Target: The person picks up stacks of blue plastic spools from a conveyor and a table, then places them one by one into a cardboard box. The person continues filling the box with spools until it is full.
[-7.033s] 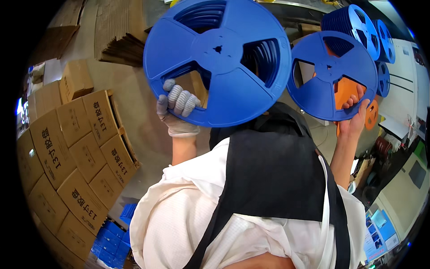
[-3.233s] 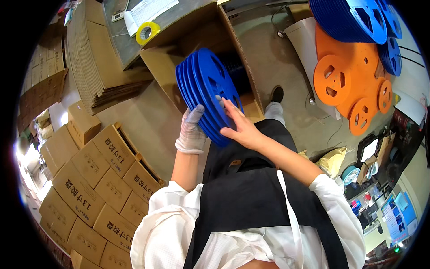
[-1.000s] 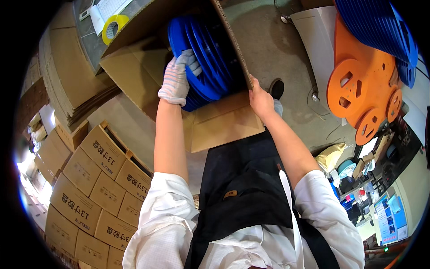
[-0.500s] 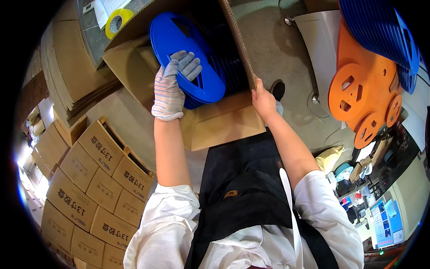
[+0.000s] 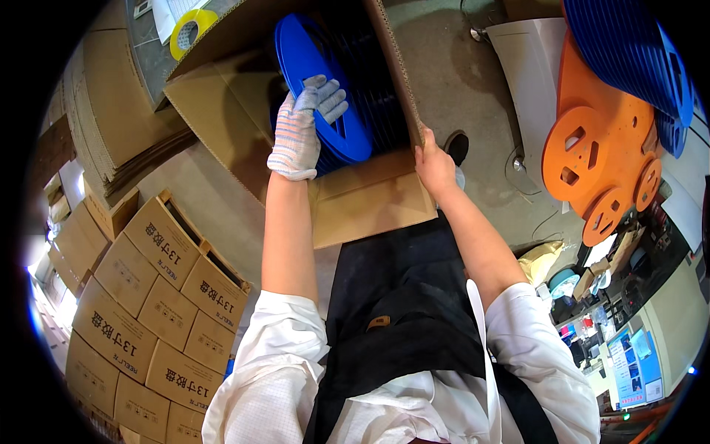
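My left hand (image 5: 302, 129), in a striped knit glove, grips a blue plastic reel (image 5: 351, 137) by its flange, with the fingers through a cutout. The reel is tilted inside the open cardboard box (image 5: 362, 203). More dark blue reels stand on edge to its right, deep in shadow. My bare right hand (image 5: 435, 164) is closed on the box's right wall, near the front corner, with the thumb over the edge.
Stacked brown cartons (image 5: 140, 325) stand at the lower left, and flattened cardboard (image 5: 122, 103) lies at the upper left. Yellow tape (image 5: 191, 33) rests on a table. At the right are an orange reel stand (image 5: 592, 155) and a row of blue reels (image 5: 621, 52).
My left hand has moved right and slightly up with the blue reel, which now stands steeper and closer to the other reels. My right hand stays on the box wall.
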Available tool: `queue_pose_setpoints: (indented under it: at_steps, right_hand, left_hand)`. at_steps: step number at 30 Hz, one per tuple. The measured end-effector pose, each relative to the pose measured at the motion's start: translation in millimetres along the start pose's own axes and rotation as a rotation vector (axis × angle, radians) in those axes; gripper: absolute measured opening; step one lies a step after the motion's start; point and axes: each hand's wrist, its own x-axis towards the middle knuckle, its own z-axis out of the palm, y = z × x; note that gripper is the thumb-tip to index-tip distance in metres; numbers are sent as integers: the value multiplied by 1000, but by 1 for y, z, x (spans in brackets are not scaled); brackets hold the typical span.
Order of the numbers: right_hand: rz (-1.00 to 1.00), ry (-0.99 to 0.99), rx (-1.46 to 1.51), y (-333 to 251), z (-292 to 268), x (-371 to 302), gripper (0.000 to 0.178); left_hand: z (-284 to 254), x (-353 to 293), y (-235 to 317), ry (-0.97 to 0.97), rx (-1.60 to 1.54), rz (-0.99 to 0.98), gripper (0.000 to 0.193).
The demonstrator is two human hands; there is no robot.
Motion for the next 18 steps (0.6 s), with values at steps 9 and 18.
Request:
queue_pose_setpoints:
  at_steps: [9,18]
  right_hand:
    - [-110,228,-49,15,24,9,50]
    - [-212,339,2,30,29,12,46]
  left_hand:
    - [-10,94,-23,124,129,-96,38]
    - [-14,192,-75,211,1060,-150,62]
